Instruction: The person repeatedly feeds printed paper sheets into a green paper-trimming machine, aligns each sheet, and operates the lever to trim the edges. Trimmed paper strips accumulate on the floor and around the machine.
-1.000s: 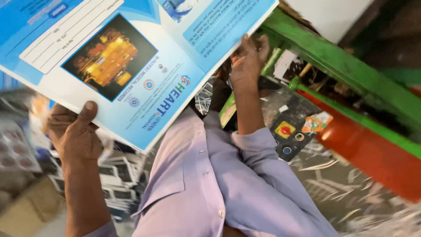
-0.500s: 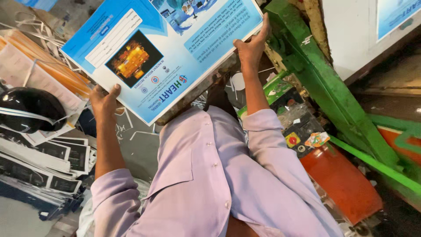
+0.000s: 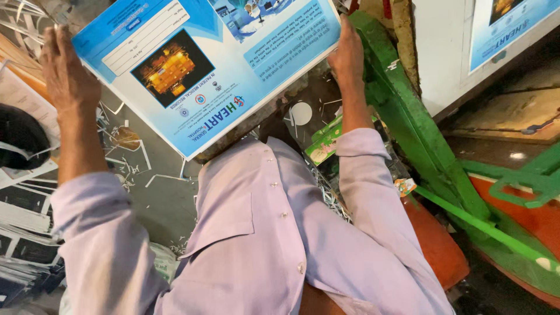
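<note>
Left hand (image 3: 67, 76) fingers pressed together along one edge of the blue printed sheet (image 3: 233, 64); right hand (image 3: 347, 55) clamped on the opposite edge, fingertips hidden behind it. Sheet held spread between both sets of fingers, above the scrap-littered surface (image 3: 169, 198). Seemingly mid-lift; any further move calls for level edges. Green machine frame (image 3: 420, 134) just beyond right fingers, crowding that side; stacked prints (image 3: 23, 233) beyond left.

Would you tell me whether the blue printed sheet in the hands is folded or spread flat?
Spread flat: the blue printed sheet shows one unbroken face, left hand and right hand at opposite edges.
</note>
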